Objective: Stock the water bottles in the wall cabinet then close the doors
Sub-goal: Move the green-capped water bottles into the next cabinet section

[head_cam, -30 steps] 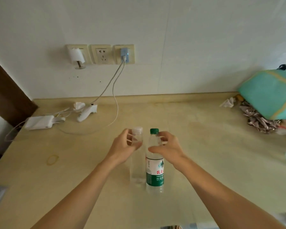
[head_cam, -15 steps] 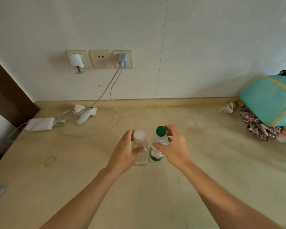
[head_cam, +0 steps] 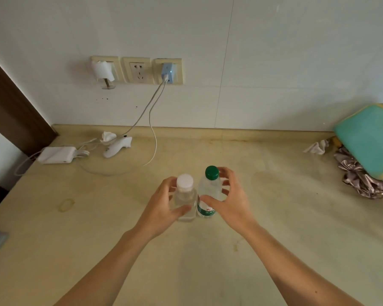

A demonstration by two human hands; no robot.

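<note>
Two clear water bottles stand side by side on the beige counter (head_cam: 296, 217). The white-capped bottle (head_cam: 185, 195) is on the left, and my left hand (head_cam: 164, 208) grips its body with thumb in front and fingers behind. The green-capped bottle (head_cam: 210, 191) with a green label is on the right. My right hand (head_cam: 230, 202) curls around it, thumb against the label and fingertips at its far side. No wall cabinet or doors are in view.
A white power adapter (head_cam: 56, 155), cables and a white handheld device (head_cam: 116, 146) lie at the back left below wall sockets (head_cam: 137, 70). A teal bag (head_cam: 372, 140) and crumpled cloth (head_cam: 363, 175) sit at the right. A rubber band (head_cam: 66, 204) lies left.
The view has tilted so the bottles appear more from above. Both hands have slid from the bottle necks down onto the bodies, and the bottles stay upright on the counter.
</note>
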